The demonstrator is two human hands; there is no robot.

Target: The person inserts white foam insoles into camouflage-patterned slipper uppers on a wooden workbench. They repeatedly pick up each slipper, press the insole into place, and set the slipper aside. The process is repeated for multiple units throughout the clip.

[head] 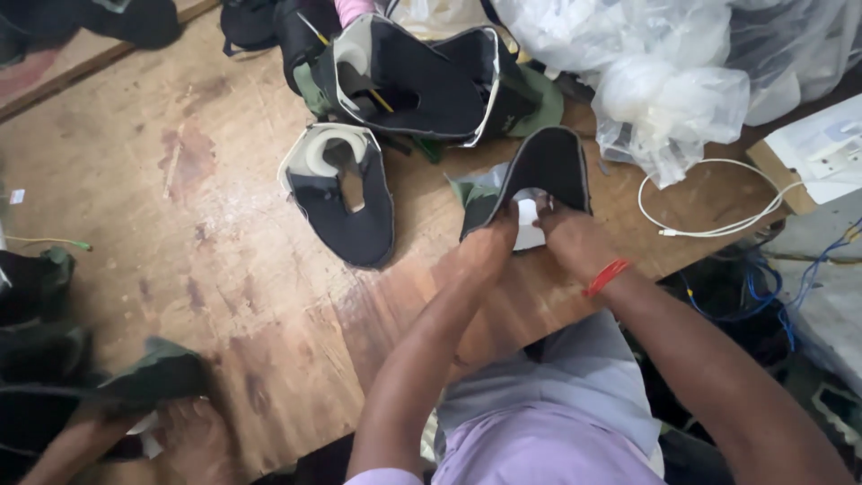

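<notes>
Both my hands grip one black shoe upper [546, 166] with a green edge, held over the near edge of the wooden table [224, 224]. My left hand [485, 247] pinches its lower left side. My right hand [575, 238], with a red band on the wrist, holds the lower right side. A white piece [528, 220] shows between my thumbs. A second black upper [346, 193] with a white lining lies flat on the table to the left. A larger opened black upper [422, 81] lies behind it.
Clear plastic bags [664, 81] are piled at the back right. A white cable [718, 216] and a white box [822, 148] lie at the right edge, blue wires below them. Another person's hand [90, 431] holds a dark green piece at the lower left.
</notes>
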